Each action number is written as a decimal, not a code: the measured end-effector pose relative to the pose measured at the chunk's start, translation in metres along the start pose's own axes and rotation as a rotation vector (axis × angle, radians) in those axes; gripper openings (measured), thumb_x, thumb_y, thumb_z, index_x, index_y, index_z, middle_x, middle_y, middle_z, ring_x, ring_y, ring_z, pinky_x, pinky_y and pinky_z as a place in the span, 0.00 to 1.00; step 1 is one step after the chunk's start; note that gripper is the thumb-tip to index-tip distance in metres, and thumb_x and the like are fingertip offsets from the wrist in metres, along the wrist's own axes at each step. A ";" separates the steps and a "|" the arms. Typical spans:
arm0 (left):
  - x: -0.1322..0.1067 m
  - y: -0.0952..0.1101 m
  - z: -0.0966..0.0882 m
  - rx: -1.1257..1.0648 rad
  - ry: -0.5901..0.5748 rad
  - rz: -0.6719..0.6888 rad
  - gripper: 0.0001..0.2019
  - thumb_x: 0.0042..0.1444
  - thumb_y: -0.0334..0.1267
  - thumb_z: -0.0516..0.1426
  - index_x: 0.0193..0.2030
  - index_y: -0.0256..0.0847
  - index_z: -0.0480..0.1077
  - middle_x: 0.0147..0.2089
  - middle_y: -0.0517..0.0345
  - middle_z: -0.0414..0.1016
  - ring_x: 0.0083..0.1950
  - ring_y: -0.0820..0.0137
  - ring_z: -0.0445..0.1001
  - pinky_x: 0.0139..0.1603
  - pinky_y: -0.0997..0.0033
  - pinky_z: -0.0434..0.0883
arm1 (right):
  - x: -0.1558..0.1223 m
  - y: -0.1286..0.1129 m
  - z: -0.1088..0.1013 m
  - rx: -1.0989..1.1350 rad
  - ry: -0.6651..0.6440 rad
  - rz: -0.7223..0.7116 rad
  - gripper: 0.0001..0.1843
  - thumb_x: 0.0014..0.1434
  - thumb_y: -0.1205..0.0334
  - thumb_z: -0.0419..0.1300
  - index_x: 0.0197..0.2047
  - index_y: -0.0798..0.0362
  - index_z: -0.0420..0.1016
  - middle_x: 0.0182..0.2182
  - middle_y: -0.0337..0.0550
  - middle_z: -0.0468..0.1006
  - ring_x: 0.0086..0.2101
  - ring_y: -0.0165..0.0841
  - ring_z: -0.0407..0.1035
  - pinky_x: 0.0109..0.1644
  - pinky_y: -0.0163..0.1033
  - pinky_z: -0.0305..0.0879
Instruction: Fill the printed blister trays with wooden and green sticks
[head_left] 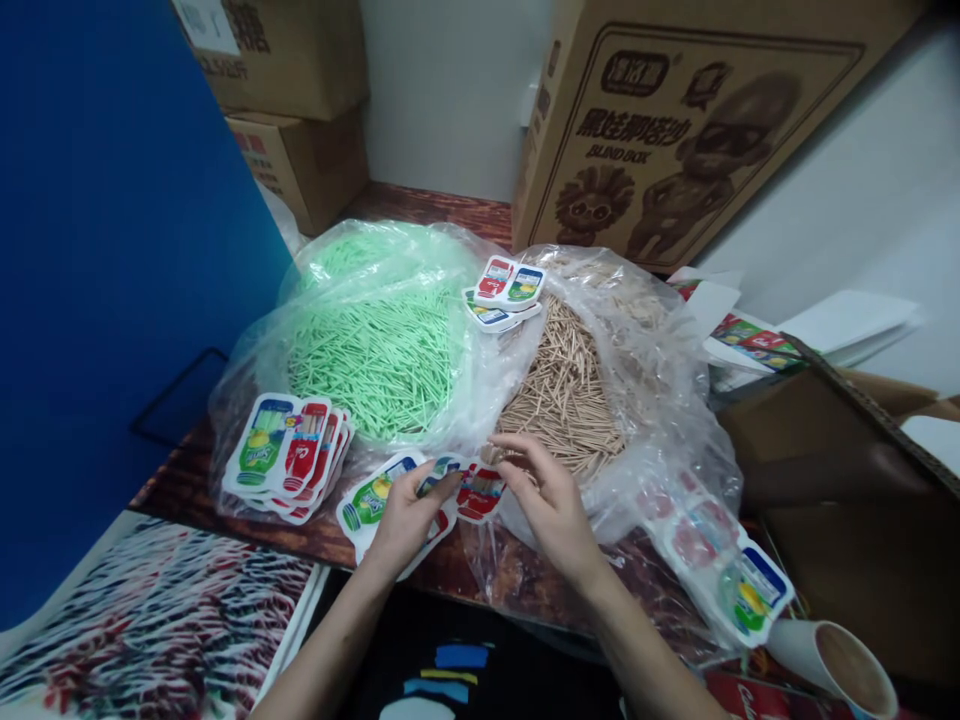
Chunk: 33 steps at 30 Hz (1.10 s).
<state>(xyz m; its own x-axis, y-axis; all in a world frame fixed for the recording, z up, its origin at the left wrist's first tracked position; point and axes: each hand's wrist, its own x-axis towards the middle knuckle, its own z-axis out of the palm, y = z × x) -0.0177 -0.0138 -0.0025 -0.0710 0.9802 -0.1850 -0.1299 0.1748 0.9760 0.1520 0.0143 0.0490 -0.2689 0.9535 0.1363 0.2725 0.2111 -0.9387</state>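
My left hand point(411, 515) pinches the left side of a small bottle-shaped card point(480, 492) with a red cola half and a green-blue half. At the card's red right end is my right hand point(553, 505), thumb and fingers curled close to it; brown sticks show there. More cards point(367, 500) lie under and beside my left hand. Just ahead is a clear bag of brown sticks point(566, 400), partly behind my right hand. To its left lies a clear bag of green sticks point(375, 365).
A stack of cards point(289, 455) sits at left, and several cards point(506, 290) rest on the bags. Another card point(754, 590) lies at right by a paper cup point(840, 665) and an open carton point(862, 530). A large box point(675, 130) stands behind; a blue panel point(112, 250) borders the left.
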 end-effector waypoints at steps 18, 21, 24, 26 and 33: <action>-0.012 0.015 -0.031 -0.016 0.061 0.016 0.09 0.50 0.42 0.62 0.32 0.37 0.76 0.31 0.58 0.76 0.35 0.67 0.72 0.40 0.69 0.70 | 0.015 -0.011 0.024 -0.213 -0.291 -0.180 0.11 0.64 0.61 0.53 0.32 0.49 0.75 0.38 0.45 0.76 0.42 0.39 0.68 0.47 0.44 0.62; -0.024 0.026 -0.058 -0.103 0.108 -0.046 0.11 0.48 0.41 0.64 0.38 0.38 0.75 0.34 0.56 0.78 0.34 0.67 0.74 0.38 0.70 0.71 | 0.025 -0.020 0.042 -0.058 -0.313 -0.098 0.12 0.64 0.59 0.53 0.31 0.50 0.73 0.32 0.43 0.75 0.36 0.36 0.68 0.41 0.40 0.64; -0.032 0.039 -0.100 -0.159 0.205 -0.067 0.16 0.47 0.40 0.65 0.44 0.39 0.73 0.37 0.55 0.79 0.35 0.65 0.76 0.36 0.68 0.73 | 0.033 -0.024 0.079 0.267 -0.224 0.054 0.07 0.62 0.58 0.55 0.40 0.49 0.72 0.38 0.43 0.76 0.40 0.36 0.70 0.44 0.39 0.66; -0.028 0.044 -0.131 -0.107 0.321 -0.024 0.18 0.45 0.41 0.66 0.43 0.38 0.73 0.37 0.53 0.79 0.34 0.64 0.77 0.35 0.66 0.74 | 0.037 -0.017 0.112 0.514 -0.208 0.204 0.13 0.57 0.57 0.59 0.47 0.48 0.69 0.43 0.44 0.76 0.44 0.36 0.71 0.46 0.40 0.68; 0.020 0.012 -0.219 0.595 0.667 0.188 0.22 0.41 0.48 0.65 0.42 0.39 0.74 0.46 0.50 0.75 0.52 0.56 0.71 0.53 0.61 0.67 | 0.044 0.026 0.203 0.598 -0.167 0.613 0.22 0.42 0.61 0.68 0.41 0.53 0.71 0.42 0.50 0.79 0.43 0.43 0.73 0.42 0.43 0.71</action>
<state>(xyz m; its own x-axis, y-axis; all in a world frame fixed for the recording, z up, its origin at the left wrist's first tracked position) -0.2377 -0.0127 -0.0195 -0.6202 0.7726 0.1357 0.4597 0.2178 0.8610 -0.0403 0.0180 -0.0339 -0.3785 0.8080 -0.4514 -0.1041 -0.5218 -0.8467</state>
